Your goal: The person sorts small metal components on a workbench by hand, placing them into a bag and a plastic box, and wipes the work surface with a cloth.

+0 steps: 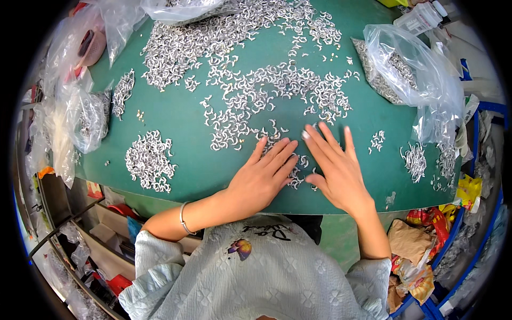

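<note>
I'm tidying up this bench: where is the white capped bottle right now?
In the head view, the white capped bottle is at the far right edge of the green table, just beyond the large clear bag.

Two bare hands (261, 173), one bracelet (182, 218), one green table (202, 165), curved metal pieces (170, 50) too many to count, two loose piles (151, 161) at left, three small piles (414, 161) at right, one white bottle (418, 18)

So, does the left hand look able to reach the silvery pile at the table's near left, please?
Probably yes: only green tabletop shows between the left hand and that silvery pile, with nothing standing in the way.
</note>
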A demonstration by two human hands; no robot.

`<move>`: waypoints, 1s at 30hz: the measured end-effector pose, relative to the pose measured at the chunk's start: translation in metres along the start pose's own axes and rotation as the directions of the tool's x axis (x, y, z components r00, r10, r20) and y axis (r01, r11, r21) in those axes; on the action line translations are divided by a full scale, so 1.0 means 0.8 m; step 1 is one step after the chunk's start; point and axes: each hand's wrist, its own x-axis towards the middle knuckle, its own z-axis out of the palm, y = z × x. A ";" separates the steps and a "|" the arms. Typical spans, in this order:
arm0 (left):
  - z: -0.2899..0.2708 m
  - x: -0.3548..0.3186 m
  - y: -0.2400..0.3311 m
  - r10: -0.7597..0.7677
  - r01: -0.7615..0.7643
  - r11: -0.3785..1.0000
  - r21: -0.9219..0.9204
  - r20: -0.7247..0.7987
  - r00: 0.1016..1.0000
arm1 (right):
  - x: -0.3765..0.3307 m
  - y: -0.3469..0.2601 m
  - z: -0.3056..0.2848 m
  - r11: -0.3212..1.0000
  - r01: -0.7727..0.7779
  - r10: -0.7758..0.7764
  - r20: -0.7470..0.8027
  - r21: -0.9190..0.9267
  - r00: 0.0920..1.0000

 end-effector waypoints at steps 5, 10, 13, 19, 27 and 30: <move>-0.010 -0.005 0.002 -0.001 0.001 0.998 -0.056 -0.008 1.000 | -0.048 0.008 0.003 0.992 -0.117 0.118 -0.020 0.052 0.993; -0.008 0.014 0.001 -0.101 0.102 0.994 0.027 -0.055 0.993 | -0.020 0.008 0.005 0.995 -0.081 0.088 -0.143 0.055 0.986; -0.002 0.017 0.001 -0.110 0.114 0.989 0.093 -0.050 0.993 | -0.002 0.004 0.015 0.999 -0.039 0.040 -0.129 0.014 0.991; -0.001 0.008 0.004 -0.097 0.095 0.986 0.139 0.003 0.995 | -0.066 0.012 0.015 0.978 -0.197 0.195 -0.028 -0.073 0.980; 0.002 0.018 0.018 -0.072 0.070 0.984 0.166 0.007 0.997 | -0.077 -0.002 0.029 0.989 -0.141 0.141 -0.006 -0.047 0.990; 0.005 0.013 0.009 -0.060 0.058 0.965 0.257 0.002 0.998 | -0.084 0.018 0.022 0.951 -0.260 0.257 -0.040 -0.165 0.965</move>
